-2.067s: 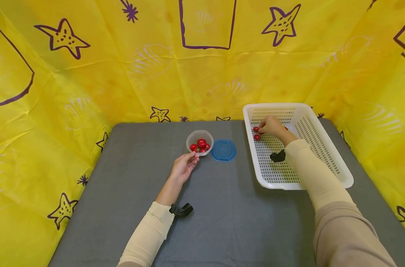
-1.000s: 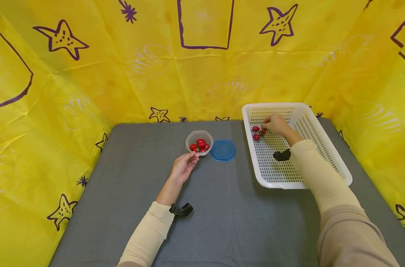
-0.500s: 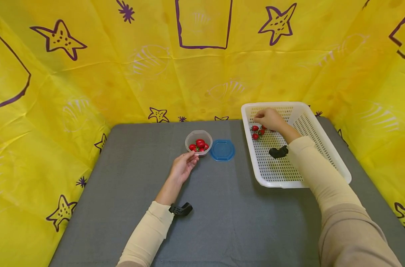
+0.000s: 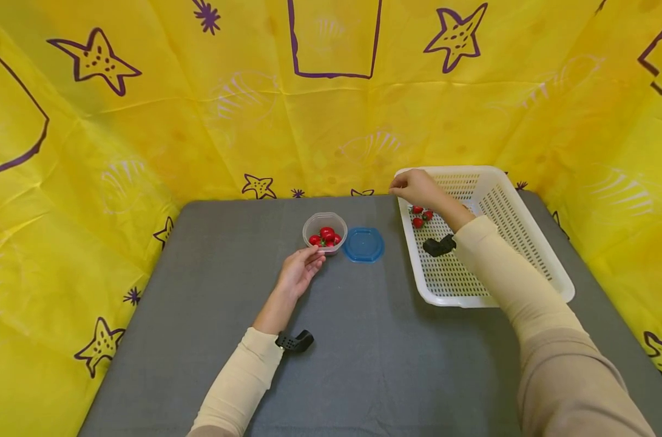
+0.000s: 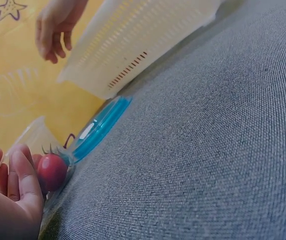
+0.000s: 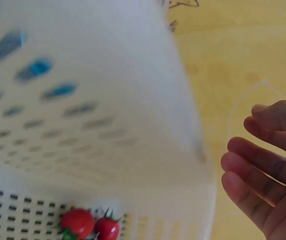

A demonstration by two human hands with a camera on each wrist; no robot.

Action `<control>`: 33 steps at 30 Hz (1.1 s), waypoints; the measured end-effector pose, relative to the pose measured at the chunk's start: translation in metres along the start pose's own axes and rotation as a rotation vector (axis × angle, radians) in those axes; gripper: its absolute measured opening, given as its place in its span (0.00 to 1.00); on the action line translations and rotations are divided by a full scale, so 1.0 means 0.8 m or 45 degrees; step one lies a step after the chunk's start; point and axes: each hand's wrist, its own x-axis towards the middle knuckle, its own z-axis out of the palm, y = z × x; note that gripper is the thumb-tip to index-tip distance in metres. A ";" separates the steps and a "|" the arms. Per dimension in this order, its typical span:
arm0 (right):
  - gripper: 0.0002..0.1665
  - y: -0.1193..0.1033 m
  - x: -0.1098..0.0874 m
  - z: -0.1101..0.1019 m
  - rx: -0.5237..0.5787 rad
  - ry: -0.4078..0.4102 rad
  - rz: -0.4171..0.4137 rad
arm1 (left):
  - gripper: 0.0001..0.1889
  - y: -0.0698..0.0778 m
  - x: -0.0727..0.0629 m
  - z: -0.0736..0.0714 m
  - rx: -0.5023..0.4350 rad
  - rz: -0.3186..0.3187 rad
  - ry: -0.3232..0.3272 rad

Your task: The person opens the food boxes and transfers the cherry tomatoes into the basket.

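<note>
My left hand (image 4: 299, 271) pinches the near rim of a small clear plastic container (image 4: 311, 226). Several cherry tomatoes (image 4: 327, 233) lie inside it; one tomato (image 5: 52, 171) with its green stem shows through the wall in the left wrist view. Over the far left corner of the white basket (image 4: 420, 285) is my right hand (image 4: 420, 189). Its fingers (image 6: 253, 180) are loosely bent, thumb and index close together, and nothing shows between them. Below that hand, red cherry tomatoes (image 4: 418, 223) lie on the slotted basket floor; the forearm hides part of it.
A blue lid (image 4: 364, 245) lies flat between the container and the basket. Grey cloth (image 4: 358, 358) covers the table, and a yellow patterned curtain (image 4: 331, 133) hangs around the back and sides. The basket's left wall stands between the tomatoes in it and the lid.
My right hand has lifted from the tomatoes in the basket and moved left to above its far left corner. The left hand stays at the container rim.
</note>
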 end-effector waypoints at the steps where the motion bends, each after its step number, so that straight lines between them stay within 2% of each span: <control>1: 0.15 -0.004 0.002 0.001 -0.001 0.001 -0.009 | 0.07 0.000 0.000 0.000 0.002 -0.002 0.006; 9: 0.11 -0.034 0.011 0.009 0.014 0.000 -0.103 | 0.07 0.002 0.002 -0.001 0.009 0.017 0.001; 18: 0.11 -0.064 0.018 0.023 -0.022 -0.077 -0.195 | 0.08 0.002 0.000 -0.002 -0.008 0.012 0.016; 33: 0.08 -0.090 0.030 0.056 -0.139 -0.132 -0.376 | 0.10 0.003 -0.001 -0.001 -0.013 0.023 0.022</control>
